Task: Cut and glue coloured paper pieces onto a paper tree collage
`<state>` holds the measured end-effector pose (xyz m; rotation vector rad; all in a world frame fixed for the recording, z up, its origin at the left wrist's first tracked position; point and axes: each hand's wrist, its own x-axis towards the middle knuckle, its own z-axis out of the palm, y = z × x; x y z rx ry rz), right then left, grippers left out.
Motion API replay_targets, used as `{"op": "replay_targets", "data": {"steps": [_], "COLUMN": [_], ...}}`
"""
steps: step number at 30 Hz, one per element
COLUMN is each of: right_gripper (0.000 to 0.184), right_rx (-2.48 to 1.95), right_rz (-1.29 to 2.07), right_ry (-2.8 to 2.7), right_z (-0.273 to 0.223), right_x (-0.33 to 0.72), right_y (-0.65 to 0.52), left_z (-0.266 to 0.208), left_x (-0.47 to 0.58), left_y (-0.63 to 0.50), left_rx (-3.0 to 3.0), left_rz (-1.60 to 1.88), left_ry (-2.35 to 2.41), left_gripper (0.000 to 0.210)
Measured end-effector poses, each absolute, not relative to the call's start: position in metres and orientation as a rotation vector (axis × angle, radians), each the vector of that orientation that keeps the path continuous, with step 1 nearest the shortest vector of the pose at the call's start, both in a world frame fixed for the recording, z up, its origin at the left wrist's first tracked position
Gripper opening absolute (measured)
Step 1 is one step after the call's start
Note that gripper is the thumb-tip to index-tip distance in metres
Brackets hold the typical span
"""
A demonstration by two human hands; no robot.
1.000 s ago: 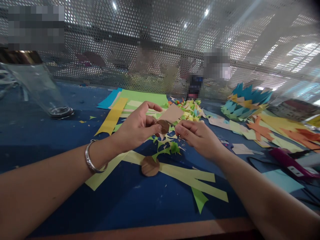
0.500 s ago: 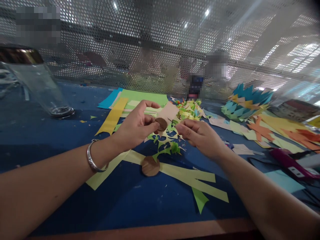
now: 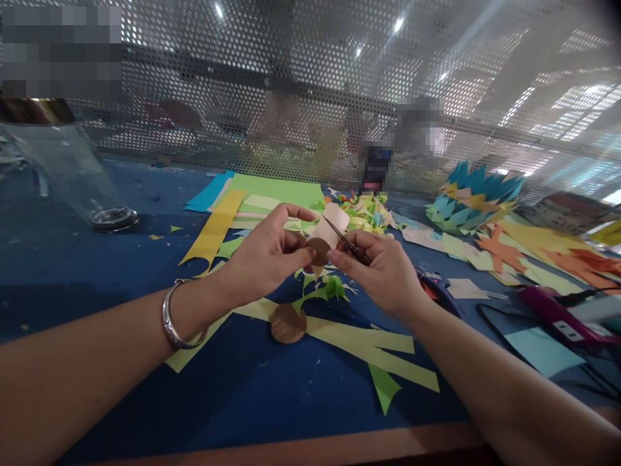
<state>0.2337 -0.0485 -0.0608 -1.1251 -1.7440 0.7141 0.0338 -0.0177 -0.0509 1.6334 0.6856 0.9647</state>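
My left hand [image 3: 272, 259], with a silver bracelet at its wrist, pinches a round brown disc [image 3: 320, 251] together with a pale pink paper strip [image 3: 336, 220] behind it. My right hand [image 3: 376, 265] is closed on scissors [image 3: 344, 238]. Their dark blades point up and left across the pale strip, and a dark blue and red handle part shows behind the hand. The right fingertips are close to the disc's right edge. Below both hands, another brown disc [image 3: 288, 323] lies on pale yellow-green paper strips [image 3: 359, 340].
Paper scraps [image 3: 366, 213] heap up behind my hands. Coloured sheets [image 3: 276, 188] and a yellow strip [image 3: 216, 223] lie to the left, near a glass jar [image 3: 72, 168]. At right are a paper crown [image 3: 478, 200], orange cutouts [image 3: 502, 249] and a purple power strip [image 3: 557, 317] with cables.
My right hand has moved left to the disc, and the scissor blades now cross in front of the pale strip. The left hand has shifted slightly down and right with the disc.
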Motion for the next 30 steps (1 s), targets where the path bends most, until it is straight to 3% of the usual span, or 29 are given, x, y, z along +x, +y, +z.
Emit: {"op": "replay_targets", "data": {"steps": [5,23,30], "right_gripper": [0.033,0.025,0.038], "right_rx": [-1.149,-1.019,-1.004], "right_rz": [0.762,1.072,1.239], "right_ry": [-1.683,-1.436,-1.428], "right_z": [-0.062,-0.061,-0.056], "right_x": [0.232,0.227,0.223], "right_y": [-0.049,-0.054,-0.056], "left_z": [-0.051,-0.05,-0.05], "left_x": [0.033,0.032,0.03], "left_y": [-0.019,-0.023,-0.027], "left_rx": [1.65,1.731,1.791], "left_rz": [0.94,0.97,1.027], "left_ry": [0.606,0.603,0.554], "left_gripper": [0.039,0.037,0.038]}}
